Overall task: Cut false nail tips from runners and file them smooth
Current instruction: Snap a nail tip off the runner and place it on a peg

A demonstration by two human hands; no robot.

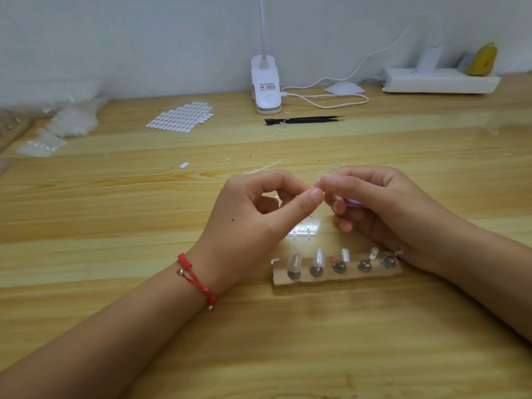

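My left hand (pixel 259 208) and my right hand (pixel 371 203) meet above the middle of the wooden table. Between their fingertips they pinch a small clear nail tip (pixel 319 180), which is hard to make out. A purple tool (pixel 353 201), mostly hidden, lies in the curled fingers of my right hand. Below the hands stands a clear holder block (pixel 336 276) with several metal pegs; two pegs at its left carry clear nail tips (pixel 294 262). A clear runner piece (pixel 303 230) lies between the hands and the block. Another runner (pixel 266 167) lies just beyond my left hand.
A sheet of white oval stickers (pixel 181 116) lies at the back centre. Black tweezers (pixel 305 120) lie in front of a white clip lamp (pixel 265 87) with its cable. Clear bags of nail tips (pixel 69 122) pile at the back left. A white box (pixel 440 80) stands at the back right.
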